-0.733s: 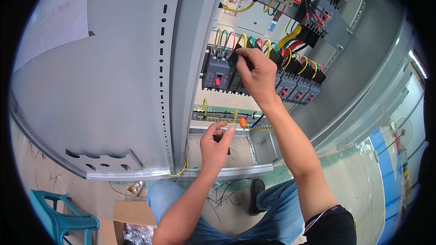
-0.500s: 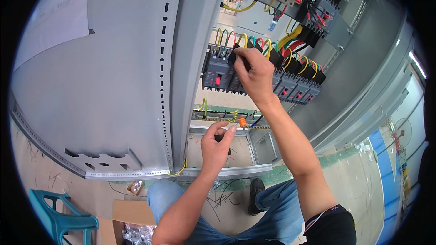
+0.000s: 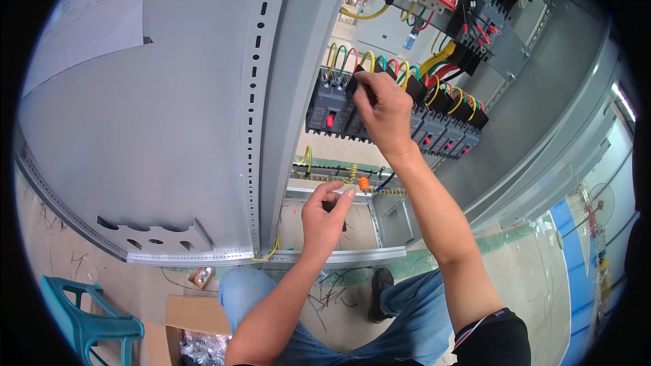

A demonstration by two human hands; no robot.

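Observation:
My right hand [image 3: 386, 110] is raised at a row of grey circuit breakers [image 3: 329, 107] with red toggles. Its fingers are closed at the top of the second breaker, pinching a black insulating piece [image 3: 353, 81] that is partly hidden by the hand. Yellow, green and red wires [image 3: 367, 61] loop into the breakers' upper terminals. Several breakers to the right have black pieces [image 3: 441, 101] over their tops. Lower down, my left hand [image 3: 324, 220] is curled around a small black piece [image 3: 330, 206], whose kind I cannot make out. Its thumb and forefinger are near each other.
The grey cabinet door [image 3: 156, 135] stands at the left. An orange insulator [image 3: 364, 183] sits on the lower busbar. On the floor are a teal stool [image 3: 95, 318] and a cardboard box [image 3: 196, 312] holding plastic-wrapped items. A fan [image 3: 601, 198] stands at the far right.
The view has shifted slightly, so the door and breakers appear a little farther right. Both hands keep nearly the same pose, the right still at the second breaker.

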